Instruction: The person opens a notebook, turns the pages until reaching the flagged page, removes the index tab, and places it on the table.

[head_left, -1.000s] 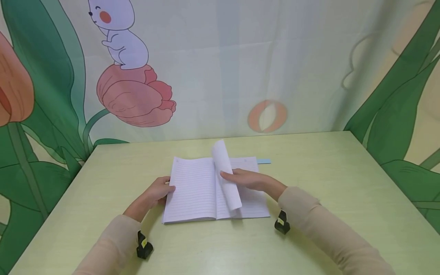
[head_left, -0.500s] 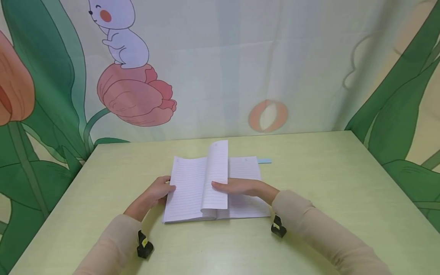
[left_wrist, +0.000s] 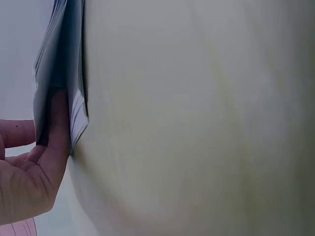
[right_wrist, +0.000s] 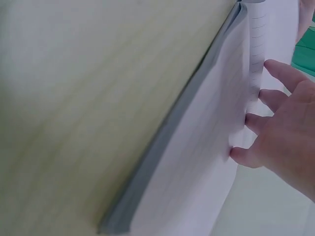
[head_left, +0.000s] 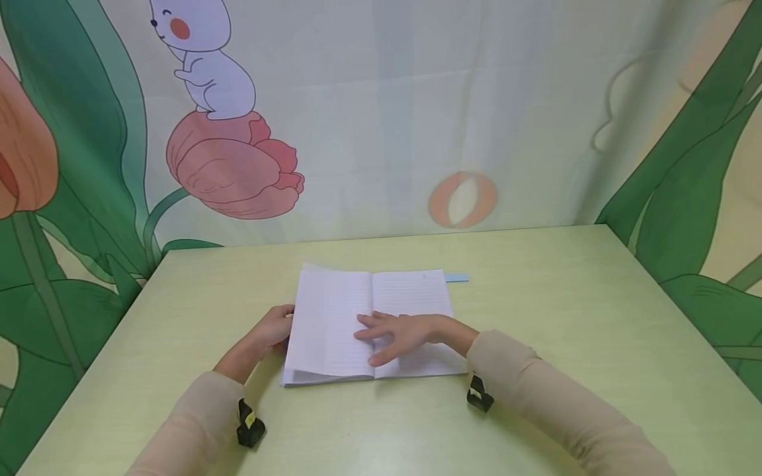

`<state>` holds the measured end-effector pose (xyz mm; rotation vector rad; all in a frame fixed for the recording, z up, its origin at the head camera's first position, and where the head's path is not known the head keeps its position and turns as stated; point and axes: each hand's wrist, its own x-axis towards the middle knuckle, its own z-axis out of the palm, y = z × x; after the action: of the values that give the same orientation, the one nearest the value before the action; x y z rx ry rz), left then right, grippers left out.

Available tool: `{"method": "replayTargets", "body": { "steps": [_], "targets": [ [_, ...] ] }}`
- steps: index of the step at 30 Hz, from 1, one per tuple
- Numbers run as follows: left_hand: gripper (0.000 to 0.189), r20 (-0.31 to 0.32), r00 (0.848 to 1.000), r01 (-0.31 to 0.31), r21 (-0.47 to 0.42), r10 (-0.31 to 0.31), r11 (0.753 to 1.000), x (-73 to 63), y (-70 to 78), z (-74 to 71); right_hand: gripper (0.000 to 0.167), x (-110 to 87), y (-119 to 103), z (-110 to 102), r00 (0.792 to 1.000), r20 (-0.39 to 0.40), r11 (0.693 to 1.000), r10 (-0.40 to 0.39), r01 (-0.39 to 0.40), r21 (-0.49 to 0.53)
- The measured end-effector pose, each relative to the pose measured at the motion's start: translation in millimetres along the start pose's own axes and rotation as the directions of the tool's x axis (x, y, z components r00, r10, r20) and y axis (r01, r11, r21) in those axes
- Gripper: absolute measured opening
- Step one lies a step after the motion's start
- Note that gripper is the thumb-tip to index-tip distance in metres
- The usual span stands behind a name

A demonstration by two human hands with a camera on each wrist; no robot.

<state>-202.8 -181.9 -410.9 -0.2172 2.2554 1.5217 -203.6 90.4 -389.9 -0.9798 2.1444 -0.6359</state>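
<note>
An open lined notebook [head_left: 411,291] lies on the table, its left leaf slightly lifted at the outer edge. At the left edge my left hand [head_left: 270,332] grips a stack of pages; its thumb is covered by the leaf in the head view. The left wrist view shows fingers of that hand [left_wrist: 37,172] tucked between layers of the notebook [left_wrist: 76,73], with the thumb on the other side. Fingers spread, my right hand [head_left: 407,334] rests over the middle fold. In the right wrist view, fingertips of the right hand [right_wrist: 290,123] touch the pages [right_wrist: 197,142].
A light blue strip [head_left: 457,277] sticks out past the notebook's upper right edge. The pale yellow-green table [head_left: 536,284] reaches back to a printed curtain [head_left: 357,132]. Small black wrist cameras hang below the left cuff [head_left: 250,423] and the right cuff [head_left: 479,393].
The curled leaf that my right hand pinched has gone over to the left side and covers the left thumb. My right hand has let go and spread its fingers. The left hand stays put.
</note>
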Motion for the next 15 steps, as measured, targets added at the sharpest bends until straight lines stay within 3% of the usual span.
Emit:
{"method": "replayTargets", "body": {
  "steps": [6,15],
  "targets": [
    [0.043,0.004,1.0,-0.002,0.003,0.002,1.0,-0.9,1.6,-0.3,0.064,0.8,1.0,2.3,1.0,-0.015,1.0,-0.013,0.013,-0.028],
    [0.049,-0.01,0.998,0.065,-0.021,-0.065,0.998,-2.7,4.7,1.1,0.063,0.5,0.8,3.9,0.999,-0.032,1.0,-0.016,0.016,-0.011]
  ]
}}
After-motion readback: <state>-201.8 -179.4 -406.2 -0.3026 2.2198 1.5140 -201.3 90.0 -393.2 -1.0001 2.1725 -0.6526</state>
